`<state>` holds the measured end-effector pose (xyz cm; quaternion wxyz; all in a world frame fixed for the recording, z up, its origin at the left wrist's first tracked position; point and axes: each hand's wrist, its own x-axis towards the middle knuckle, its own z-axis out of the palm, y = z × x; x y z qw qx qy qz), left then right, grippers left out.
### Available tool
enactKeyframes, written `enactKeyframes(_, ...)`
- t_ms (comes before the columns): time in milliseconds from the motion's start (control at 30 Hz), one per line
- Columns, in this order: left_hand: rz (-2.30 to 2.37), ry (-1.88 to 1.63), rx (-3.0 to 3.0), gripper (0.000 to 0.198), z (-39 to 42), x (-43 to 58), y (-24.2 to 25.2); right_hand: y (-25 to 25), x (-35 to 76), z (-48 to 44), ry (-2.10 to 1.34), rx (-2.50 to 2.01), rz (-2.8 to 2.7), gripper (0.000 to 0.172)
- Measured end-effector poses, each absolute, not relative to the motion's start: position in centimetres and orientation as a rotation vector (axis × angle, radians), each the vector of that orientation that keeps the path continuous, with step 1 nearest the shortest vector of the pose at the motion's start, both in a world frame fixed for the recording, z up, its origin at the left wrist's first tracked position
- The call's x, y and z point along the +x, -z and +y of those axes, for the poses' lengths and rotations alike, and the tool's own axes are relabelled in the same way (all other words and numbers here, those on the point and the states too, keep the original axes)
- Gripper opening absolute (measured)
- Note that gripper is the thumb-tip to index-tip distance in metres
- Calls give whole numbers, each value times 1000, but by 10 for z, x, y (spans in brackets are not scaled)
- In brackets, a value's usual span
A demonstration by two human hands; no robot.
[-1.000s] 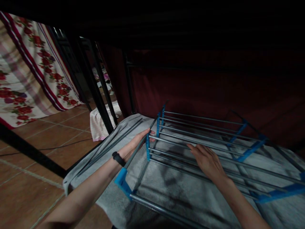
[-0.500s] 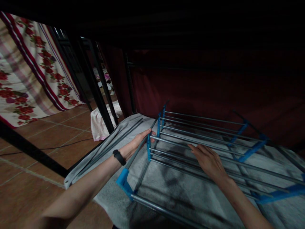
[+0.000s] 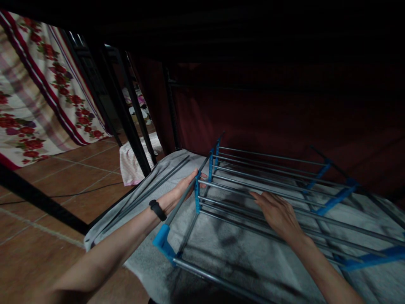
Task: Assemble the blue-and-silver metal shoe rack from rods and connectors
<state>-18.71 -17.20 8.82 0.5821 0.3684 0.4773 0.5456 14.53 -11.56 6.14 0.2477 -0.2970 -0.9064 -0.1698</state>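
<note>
A metal-tube rack (image 3: 232,187) with blue plastic joints lies on a grey cloth, its rods running left to right. My left hand (image 3: 189,185), with a dark band at the wrist, is closed around the rack's left side pole beside a blue bracket (image 3: 197,196). Some of its fingertips show past the pole. Over the middle rods, my right hand (image 3: 276,213) is bent down onto a grey tube; its palm side and some fingers are hidden. A blue corner joint (image 3: 164,244) sits at the near left end of the rack.
Loose grey tubes (image 3: 152,190) lie on the grey cloth (image 3: 142,257) to the left. Black frame posts (image 3: 126,109) stand at the left, and a dark beam spans overhead. A maroon curtain (image 3: 268,114) hangs behind. Tiled floor (image 3: 76,181) and a flowered cloth (image 3: 57,93) are further left.
Both hands stay in the same places on the rack. The view has shifted only very slightly.
</note>
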Motion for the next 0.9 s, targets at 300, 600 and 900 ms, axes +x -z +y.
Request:
enactKeyframes(300, 1086, -1296, 831, 53, -169, -190, -83, -58, 147, -110, 473, -755, -2464, 32)
enactKeyframes(600, 1094, -1292, 842, 51, -175, -184, -91, -56, 146, -114, 426, -756, -2450, 31)
enactKeyframes(900, 1143, -1317, 885, 50, -177, -178, -95, -58, 140, -116, 374, -825, -2457, 29)
